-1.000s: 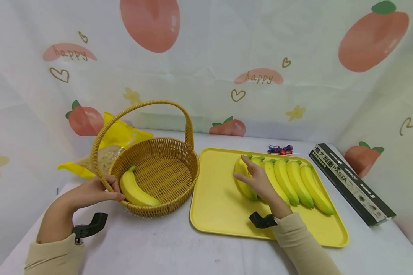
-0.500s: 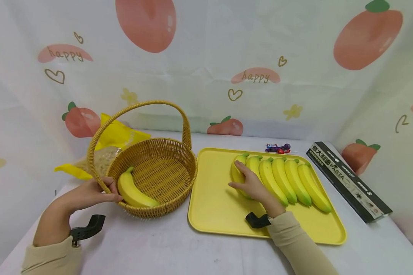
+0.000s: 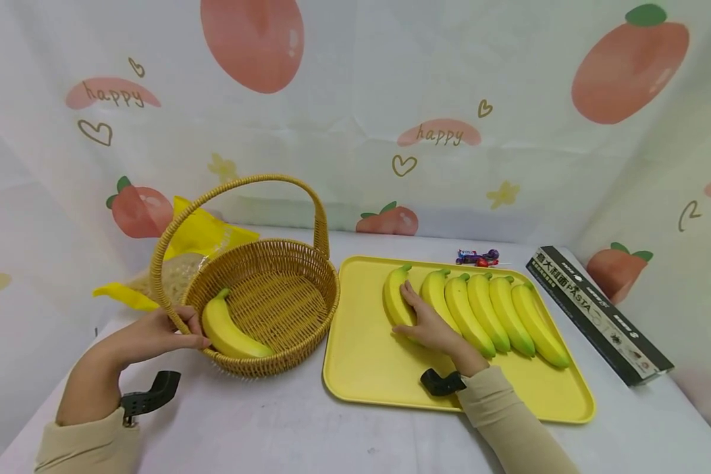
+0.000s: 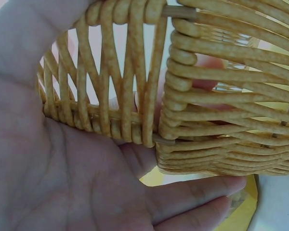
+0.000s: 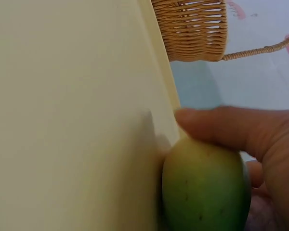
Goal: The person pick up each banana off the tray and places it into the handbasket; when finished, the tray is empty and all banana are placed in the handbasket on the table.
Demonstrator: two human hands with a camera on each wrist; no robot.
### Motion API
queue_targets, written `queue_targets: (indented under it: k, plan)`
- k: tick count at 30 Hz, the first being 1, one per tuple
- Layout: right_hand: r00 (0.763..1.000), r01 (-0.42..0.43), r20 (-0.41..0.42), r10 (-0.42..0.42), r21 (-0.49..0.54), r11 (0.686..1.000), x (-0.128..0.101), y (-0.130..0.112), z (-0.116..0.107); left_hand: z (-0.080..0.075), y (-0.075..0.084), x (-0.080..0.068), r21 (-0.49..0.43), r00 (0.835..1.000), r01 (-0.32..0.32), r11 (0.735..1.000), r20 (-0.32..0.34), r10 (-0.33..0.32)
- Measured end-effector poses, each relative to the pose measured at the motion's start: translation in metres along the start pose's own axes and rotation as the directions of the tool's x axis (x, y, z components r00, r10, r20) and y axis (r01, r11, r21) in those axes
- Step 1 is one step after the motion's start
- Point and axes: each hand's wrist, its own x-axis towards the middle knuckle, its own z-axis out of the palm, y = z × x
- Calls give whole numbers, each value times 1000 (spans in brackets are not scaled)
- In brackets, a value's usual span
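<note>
My left hand [image 3: 162, 334] grips the wicker basket [image 3: 257, 253] where the handle's near end meets the rim; the left wrist view shows the thumb and fingers around that woven handle base [image 4: 111, 77]. Inside the basket, one banana [image 3: 231, 329] lies against the near left wall. On the yellow tray [image 3: 361, 368], my right hand [image 3: 432, 327] holds the leftmost banana [image 3: 395, 296], thumb on its left side and fingers on its right. In the right wrist view the thumb rests over the greenish end of that banana [image 5: 204, 187]. Several more bananas [image 3: 468, 316] lie side by side to its right.
Behind the basket lies a yellow and clear bag [image 3: 207, 234]. Wrapped lollipops [image 3: 476, 257] sit beyond the tray's far edge. A long black pasta box [image 3: 598, 316] lies along the tray's right side. A printed cloth [image 3: 343, 131] hangs at the back.
The right hand has moved left and taken hold of the leftmost banana, which now lies apart from the row. The left hand has stayed on the basket.
</note>
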Motion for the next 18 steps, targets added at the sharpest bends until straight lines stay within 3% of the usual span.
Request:
queue_targets:
  k: [7, 18]
  plan:
    - [999, -40, 34, 42, -70, 997, -2, -1, 2, 1, 0, 0, 0, 1000, -1, 1000, -11, 1]
    - [1000, -29, -2, 29, -53, 998, 0, -9, -9, 1, 1, 0, 6, 1000, 15, 1000, -22, -15]
